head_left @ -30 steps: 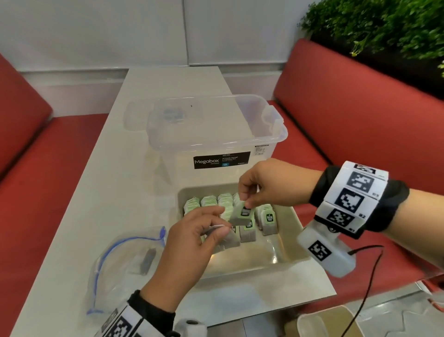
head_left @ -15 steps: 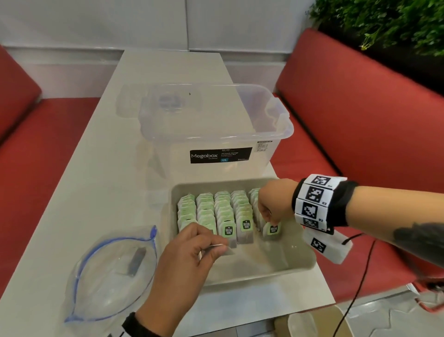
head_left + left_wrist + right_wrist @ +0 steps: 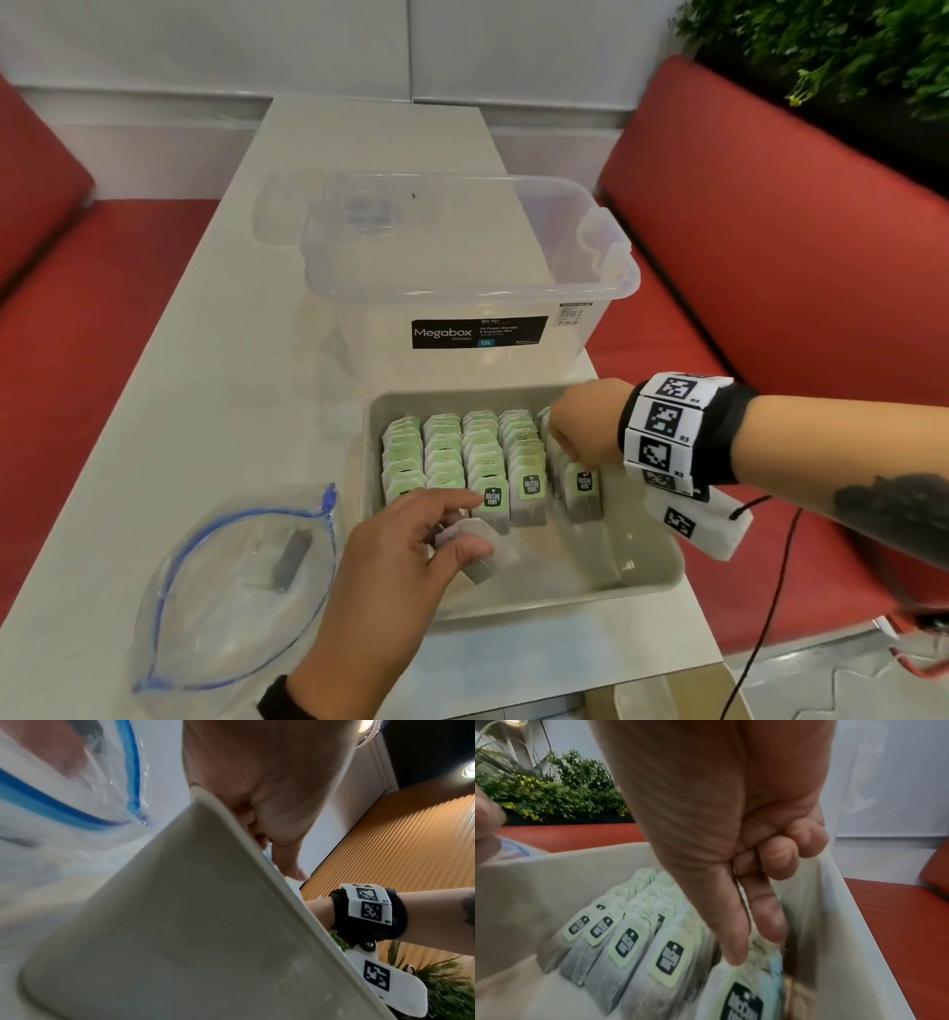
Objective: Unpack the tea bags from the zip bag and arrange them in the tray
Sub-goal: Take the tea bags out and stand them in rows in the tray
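Note:
A beige tray (image 3: 621, 557) holds several rows of green-tagged tea bags (image 3: 482, 452), standing on edge. My right hand (image 3: 567, 455) reaches down at the rightmost row. Thumb and forefinger of that right hand (image 3: 754, 953) pinch the top of the front tea bag (image 3: 741, 1000) there. At the tray's front left, my left hand (image 3: 457, 534) pinches a tea bag (image 3: 485, 552) just above the tray floor. The clear zip bag (image 3: 231, 591) lies open on the table to the left, with one dark tea bag (image 3: 290, 557) inside. The left wrist view shows mostly the tray's outer wall (image 3: 180, 923).
A clear Megabox storage box (image 3: 462, 267) stands directly behind the tray. The white table (image 3: 205, 385) runs away from me between red benches (image 3: 770, 308). A black cable (image 3: 760, 616) hangs off my right wrist at the table's right edge. Plants (image 3: 847, 51) sit behind the right bench.
My right hand carried its tea bag down to the front of the rightmost row. My left hand moved forward into the tray's front with its tea bag.

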Demonstrator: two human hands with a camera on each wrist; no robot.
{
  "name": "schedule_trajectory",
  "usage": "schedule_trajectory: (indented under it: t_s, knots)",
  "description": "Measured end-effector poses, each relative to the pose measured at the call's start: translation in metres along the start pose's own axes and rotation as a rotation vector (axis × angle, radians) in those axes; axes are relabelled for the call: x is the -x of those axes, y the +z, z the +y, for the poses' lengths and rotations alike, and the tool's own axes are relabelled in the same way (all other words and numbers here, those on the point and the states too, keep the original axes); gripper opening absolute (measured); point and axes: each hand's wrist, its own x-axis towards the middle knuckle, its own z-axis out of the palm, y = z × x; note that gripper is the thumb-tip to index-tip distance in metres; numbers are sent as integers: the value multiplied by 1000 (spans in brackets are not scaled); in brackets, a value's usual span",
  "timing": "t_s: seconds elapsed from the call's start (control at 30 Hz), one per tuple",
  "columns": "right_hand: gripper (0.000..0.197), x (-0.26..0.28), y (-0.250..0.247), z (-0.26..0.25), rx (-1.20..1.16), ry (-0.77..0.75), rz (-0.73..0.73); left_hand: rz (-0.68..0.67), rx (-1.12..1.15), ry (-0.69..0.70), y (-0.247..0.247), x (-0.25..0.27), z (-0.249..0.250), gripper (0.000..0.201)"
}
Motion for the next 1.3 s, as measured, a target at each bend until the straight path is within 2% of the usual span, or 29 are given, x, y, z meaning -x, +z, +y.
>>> schedule_trajectory:
  t_s: [0.07,0.13,0.27,0.37,0.5,0.57,0.6,0.63,0.67,0.73,0.8,0.87,0.93,1.07,1.17,1.23,1.3]
  knots:
    - [20,9,-6,0,-14,2,44,56,93,-62,-2,-3,0,35]
    - [18,22,-14,-1,-110,-36,153,101,156,-101,-5,-7,1,35]
    - [17,48,-24,-17,-564,-233,346,131,49,-50,-13,-14,10,35]
    - [17,58,-24,-41,-806,-304,445,143,-3,-10,-17,-18,18,44]
    - [17,56,-17,-61,-1028,-327,499,148,34,5,-22,-22,30,50]
    - [9,56,-14,-66,-1162,-316,496,169,43,35,-26,-22,34,41]
    - [14,57,-12,-67,-1272,-316,488,196,70,41,-28,-22,36,30]
    - [18,58,-10,-67,-1395,-321,477,217,114,21,-29,-22,37,16]
    - [20,59,-8,-68,-1504,-332,467,221,166,-28,-31,-21,37,10]
    - [20,62,-4,-68,-1635,-362,466,122,277,-221,-33,-19,37,24]
    - [18,63,-2,-70,-1656,-384,490,-89,419,-405,-35,-16,40,30]
    - [17,62,0,-72,-1651,-398,497,-263,565,-452,-36,-13,43,31]
    - [17,63,0,-72,-1652,-393,495,-315,681,-440,-35,-12,44,27]
    - [16,68,-4,-69,-1604,-344,477,-211,721,-404,-29,-12,43,25]
    - [18,76,-10,-65,-1572,-292,488,-84,657,-380,-26,-13,41,10]
    - [14,82,-16,-63,-1463,-255,511,-65,638,-372,-24,-12,42,7]
    - [11,85,-23,-61,-1260,-212,561,-81,629,-362,-21,-11,43,7]
